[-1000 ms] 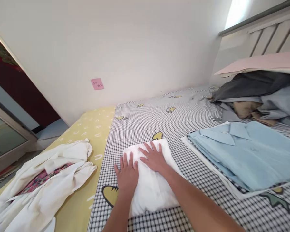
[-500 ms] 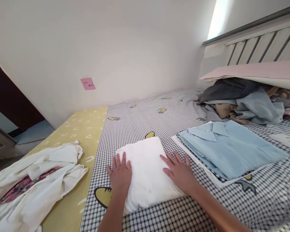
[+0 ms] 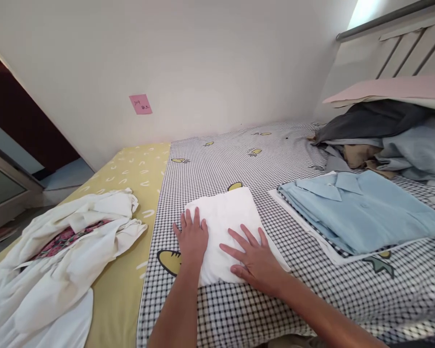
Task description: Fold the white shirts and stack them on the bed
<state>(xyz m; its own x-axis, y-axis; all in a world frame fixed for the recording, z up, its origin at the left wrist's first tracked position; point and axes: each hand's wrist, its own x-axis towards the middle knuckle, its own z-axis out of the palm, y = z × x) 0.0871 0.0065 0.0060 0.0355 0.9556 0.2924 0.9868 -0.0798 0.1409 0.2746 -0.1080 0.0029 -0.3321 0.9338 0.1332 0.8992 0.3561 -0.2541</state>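
Left hand [image 3: 192,239]: unclenched and laid palm down just left of lower centre; spread moderately, fingertips toward the top of the frame; thumb and index finger on the left edge of the white folded cloth [image 3: 221,212], little finger past that edge, over the checked sheet [image 3: 206,169].

Right hand [image 3: 255,261]: released, fanned wider than the left hand, pointing to the upper left; resting over the lower right part of the white folded cloth, thumb near its lower edge.

White folded cloth: flat on the checked sheet at lower centre of the frame; partly beneath both hands, bare between them and above their fingertips.

Light blue shirt [image 3: 369,208]: folded, collar toward the top, at right of the frame; well apart from the left hand, nearer the right hand.

White garment [image 3: 76,275]: loosely heaped at lower left, with a floral patch [image 3: 67,241] showing; on the yellow sheet [image 3: 116,290], left of both hands.

Clothes pile [image 3: 373,123]: crumpled, grey and brown, at upper right, under a pink sheet [image 3: 391,89].

Pink note [image 3: 140,104]: on the wall [image 3: 239,58], upper left of centre.
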